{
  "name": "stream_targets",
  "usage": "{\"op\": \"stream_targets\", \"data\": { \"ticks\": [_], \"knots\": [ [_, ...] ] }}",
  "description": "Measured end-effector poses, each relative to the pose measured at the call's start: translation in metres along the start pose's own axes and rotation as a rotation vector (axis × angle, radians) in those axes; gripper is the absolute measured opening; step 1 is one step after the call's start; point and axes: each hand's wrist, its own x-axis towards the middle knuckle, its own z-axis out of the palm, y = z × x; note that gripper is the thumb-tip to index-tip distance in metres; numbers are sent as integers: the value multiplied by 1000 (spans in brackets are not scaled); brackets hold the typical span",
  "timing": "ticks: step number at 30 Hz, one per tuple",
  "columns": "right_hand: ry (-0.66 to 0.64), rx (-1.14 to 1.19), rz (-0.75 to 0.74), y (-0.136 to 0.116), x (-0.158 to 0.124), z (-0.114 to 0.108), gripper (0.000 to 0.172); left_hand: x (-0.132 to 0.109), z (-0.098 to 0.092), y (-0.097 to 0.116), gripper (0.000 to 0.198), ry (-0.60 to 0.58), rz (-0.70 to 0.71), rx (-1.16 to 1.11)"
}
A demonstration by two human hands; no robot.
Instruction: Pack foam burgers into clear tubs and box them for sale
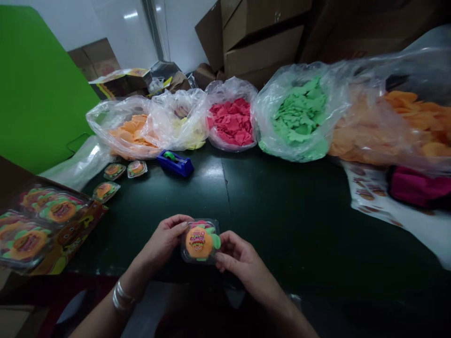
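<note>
Left hand (165, 239): thumb and fingers gripping the near-left edge of the pack, silver bracelet (122, 296) at the wrist;
Right hand (237, 258): thumb and fingers pinched at the pack's right edge, right by a green piece poking out there;
Clear burger pack (198, 243): right between the two hands, over the near side of the dark green table (299, 211); orange bun, printed cartoon face, a flash of red behind;
Tape dispenser (179, 165): blue, with a green core, straight beyond the left hand;
Loose packs (105, 191): three of them, beyond and left of the left hand;
Display box (79, 237): well off to its left, holding more burger packs;
Plastic bags (237, 145): a full row beyond both hands; orange, pale yellow, red, green, then orange again on the right;
Printed sheet (373, 209): out right of the right hand, beside a magenta pouch (419, 188).
</note>
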Motion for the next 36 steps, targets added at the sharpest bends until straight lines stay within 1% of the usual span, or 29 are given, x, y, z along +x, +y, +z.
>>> {"op": "stream_targets", "data": {
  "ticks": [4,8,10,14,19,21,22,24,25,26,27,29,30,31,34,36],
  "knots": [
    [-2,28,-18,-3,0,2,29,-1,0,1,31,24,-9,-24],
    [76,13,-6,-1,2,4,32,-5,1,2,30,50,18,55],
    [90,14,-4,0,2,6,33,-7,3,3,27,33,35,53],
    [63,26,-7,3,0,8,34,-8,5,5,23,4,53,-29],
    [75,-37,-13,5,-4,4,31,-6,4,3,24,-42,25,-70],
    [89,-46,-13,7,-5,2,31,-5,2,0,26,-23,38,-19],
    [104,-56,-15,8,-5,1,31,-5,2,0,26,7,63,40],
    [149,-85,-24,9,-5,1,30,-6,2,0,26,66,136,201],
    [176,-101,-31,10,-5,2,29,-8,2,2,26,73,166,281],
    [202,-112,-38,10,-5,2,29,-10,3,4,29,53,184,342],
    [222,-114,-45,11,-5,3,29,-12,4,5,34,4,184,374],
    [235,-99,-50,10,-5,4,29,-15,5,8,50,-122,155,370],
    [233,-91,-52,9,-6,4,29,-16,5,8,56,-162,137,359],
    [227,-86,-56,8,-6,4,28,-16,5,8,59,-172,121,347],
    [210,-87,-79,5,-8,5,27,-14,4,1,55,-91,94,301],
    [200,-92,-93,4,-9,4,26,-12,4,-4,53,-52,100,260]
  ]
}}
